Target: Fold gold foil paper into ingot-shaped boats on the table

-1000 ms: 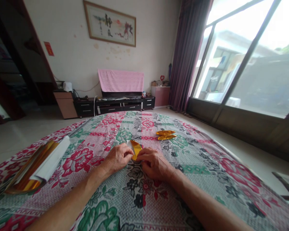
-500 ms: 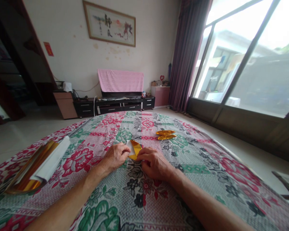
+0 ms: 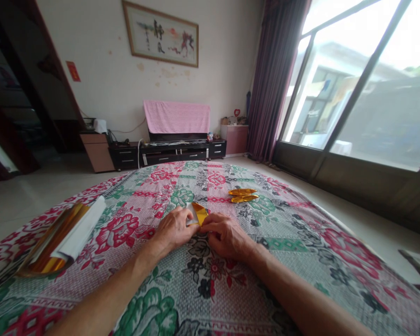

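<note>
Gold and white, the small folded paper (image 3: 200, 213) sits flat on our flowered tablecloth (image 3: 217, 178), right between our hands. We've got our left hand (image 3: 177, 226) curled with fingertips pinching its near edge, and our right hand (image 3: 226, 235) pinching its near right corner. Two shiny gold folded pieces (image 3: 243, 194) lie side by side just beyond, off to the right.

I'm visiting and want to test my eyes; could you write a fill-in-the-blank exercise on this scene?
The left hand and right hand hold a paper coloured white and ____.
The folded, shiny pieces lying beyond the right hand number ____.
The cloth draped near the wall is plain ____.

Missing words: gold; two; pink.
</note>
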The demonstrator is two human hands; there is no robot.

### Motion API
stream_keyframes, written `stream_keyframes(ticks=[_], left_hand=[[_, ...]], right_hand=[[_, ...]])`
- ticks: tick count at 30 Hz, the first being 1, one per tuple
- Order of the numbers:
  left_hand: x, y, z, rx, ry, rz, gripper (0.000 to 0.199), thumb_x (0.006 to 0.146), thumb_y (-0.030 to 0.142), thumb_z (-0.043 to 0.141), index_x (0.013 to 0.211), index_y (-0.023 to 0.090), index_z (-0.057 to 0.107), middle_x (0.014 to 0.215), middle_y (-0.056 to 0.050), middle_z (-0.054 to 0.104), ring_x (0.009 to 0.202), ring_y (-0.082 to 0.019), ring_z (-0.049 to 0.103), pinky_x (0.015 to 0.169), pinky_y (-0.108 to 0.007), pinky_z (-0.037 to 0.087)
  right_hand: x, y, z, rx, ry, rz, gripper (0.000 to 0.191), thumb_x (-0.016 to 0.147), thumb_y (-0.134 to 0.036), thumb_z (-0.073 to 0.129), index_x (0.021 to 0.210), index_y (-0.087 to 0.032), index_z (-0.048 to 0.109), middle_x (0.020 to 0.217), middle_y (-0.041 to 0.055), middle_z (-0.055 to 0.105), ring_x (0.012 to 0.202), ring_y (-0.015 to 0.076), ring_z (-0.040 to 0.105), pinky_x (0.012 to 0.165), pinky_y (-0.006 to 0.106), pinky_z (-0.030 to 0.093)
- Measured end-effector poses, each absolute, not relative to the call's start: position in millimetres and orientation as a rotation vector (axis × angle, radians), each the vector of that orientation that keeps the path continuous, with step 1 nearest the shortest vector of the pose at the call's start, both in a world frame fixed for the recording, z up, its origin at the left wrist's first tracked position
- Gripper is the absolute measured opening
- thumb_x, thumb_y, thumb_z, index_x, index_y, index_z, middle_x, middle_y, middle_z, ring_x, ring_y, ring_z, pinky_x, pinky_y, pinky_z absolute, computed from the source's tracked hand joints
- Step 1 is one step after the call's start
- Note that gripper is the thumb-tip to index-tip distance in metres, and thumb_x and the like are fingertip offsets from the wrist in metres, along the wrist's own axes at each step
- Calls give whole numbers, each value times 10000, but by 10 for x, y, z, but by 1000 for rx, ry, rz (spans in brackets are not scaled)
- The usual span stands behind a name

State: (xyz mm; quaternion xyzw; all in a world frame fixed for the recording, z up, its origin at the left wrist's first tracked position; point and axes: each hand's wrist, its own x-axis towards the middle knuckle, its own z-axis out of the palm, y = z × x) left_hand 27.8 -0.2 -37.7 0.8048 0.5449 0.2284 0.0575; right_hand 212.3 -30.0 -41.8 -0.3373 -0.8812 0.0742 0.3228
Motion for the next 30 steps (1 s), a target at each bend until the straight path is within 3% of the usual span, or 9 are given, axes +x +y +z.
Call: stream_keyframes(ticks=[8,14,18,24,30], left_hand=[[190,102,-314,2404,1493,639,175,702,361,574,739,205,645,689,11,586,647,-120,532,575,-215,370],[141,125,-307,2451,1436,649,146,726,249,542,769,210,675,690,14,598,653,-108,536,605,-205,390],[122,148,-352,2496,1429,683,227,752,169,471,769,220,692,721,3,624,669,-111,545,640,-219,399],[191,56,-346,2478,1577,688,194,735,374,548,753,220,664,707,0,591,644,-123,537,607,-227,390],[252,17,-346,2457,1653,678,159,715,350,562,777,217,620,750,-15,585,688,-149,550,621,-245,386]], right_hand=[[2122,-312,-405,-899,-2311,186,383,651,-60,452,902,-215,696,921,42,637,821,147,580,791,296,464],[2128,-294,-430,-880,-2312,170,361,658,-61,445,889,-191,689,925,46,638,822,149,577,786,298,464],[2125,-284,-448,-881,-2312,160,348,659,-60,444,877,-186,685,934,47,639,837,153,573,799,299,460],[2126,-292,-448,-890,-2317,179,358,664,-55,450,905,-188,678,931,45,630,838,150,567,811,298,449],[2134,-311,-415,-902,-2355,152,352,664,-53,460,929,-188,649,927,55,609,848,166,550,816,323,439]])
